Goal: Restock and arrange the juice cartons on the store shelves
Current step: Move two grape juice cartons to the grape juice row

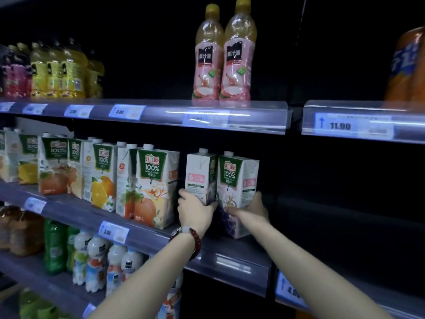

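Observation:
Two grape juice cartons stand side by side on the middle shelf (230, 256). My left hand (195, 210) grips the lower part of the left grape carton (201, 176), which is turned side-on. My right hand (250, 209) holds the bottom right of the right grape carton (236, 180), its green label facing out. To their left stands an apple juice carton (153, 185), then an orange juice carton (101, 176) and more cartons in a row toward the far left.
Two pink-labelled bottles (224, 56) stand on the top shelf above my hands, yellow bottles (66, 70) farther left. Small white bottles (101, 261) fill the lower shelf. An orange bottle (407, 70) sits at top right. Dark shelf space lies right of the grape cartons.

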`<state>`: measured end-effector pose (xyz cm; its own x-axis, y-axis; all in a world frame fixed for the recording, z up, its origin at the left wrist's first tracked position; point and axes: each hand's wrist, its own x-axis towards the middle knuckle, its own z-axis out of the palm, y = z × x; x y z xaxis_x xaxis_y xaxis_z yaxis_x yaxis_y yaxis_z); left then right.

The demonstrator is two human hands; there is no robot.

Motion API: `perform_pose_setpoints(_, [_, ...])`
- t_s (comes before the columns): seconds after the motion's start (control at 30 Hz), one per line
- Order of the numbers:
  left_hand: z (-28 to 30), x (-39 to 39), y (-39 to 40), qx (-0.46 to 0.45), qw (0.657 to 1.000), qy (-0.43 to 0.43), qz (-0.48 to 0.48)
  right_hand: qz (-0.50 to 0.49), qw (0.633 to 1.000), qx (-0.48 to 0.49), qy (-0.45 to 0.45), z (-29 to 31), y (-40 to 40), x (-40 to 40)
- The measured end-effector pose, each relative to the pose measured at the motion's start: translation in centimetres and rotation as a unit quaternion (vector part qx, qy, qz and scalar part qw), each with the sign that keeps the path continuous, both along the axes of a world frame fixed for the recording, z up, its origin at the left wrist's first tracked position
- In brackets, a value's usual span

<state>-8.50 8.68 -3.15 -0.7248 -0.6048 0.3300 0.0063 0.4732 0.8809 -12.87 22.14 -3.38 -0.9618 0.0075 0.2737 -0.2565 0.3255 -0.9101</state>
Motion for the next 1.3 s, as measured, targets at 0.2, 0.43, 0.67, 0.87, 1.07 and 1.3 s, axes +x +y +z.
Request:
perform_pose_setpoints(0.2, [-0.7, -0.5, -0.8, 0.042, 0.998, 0.035, -0.001, 0.001, 0.997, -0.074, 0.000, -0.9, -0.9, 0.0])
perform_pose_setpoints(0.43, [-1.0, 0.8, -2.0, 0.056, 0.995, 0.058, -0.055, -0.007, 0.994, -0.106, -0.011, -0.3, 0.9, 2.0])
perform_pose_setpoints(0.67, [-0.6, 1.8, -1.5, 0.045, 0.985, 0.090, -0.137, -0.038, 0.990, -0.131, 0.046, -0.6, 3.3, 5.0])
perform_pose_setpoints(0.87, [-0.1, 2.6, -0.3, 0.077, 0.971, 0.130, -0.183, -0.073, 0.987, -0.105, 0.101, 0.7, 5.6, 7.3])
perform_pose_setpoints(1.07, [-0.1, 4.4, 1.3, 0.129, 0.955, 0.138, -0.229, -0.112, 0.981, -0.087, 0.133, 1.0, 7.5, 10.6])
perform_pose_setpoints(1.3, [-1.2, 7.6, 3.9, 0.212, 0.921, 0.110, -0.307, -0.145, 0.976, -0.117, 0.112, 0.5, 9.5, 14.1])
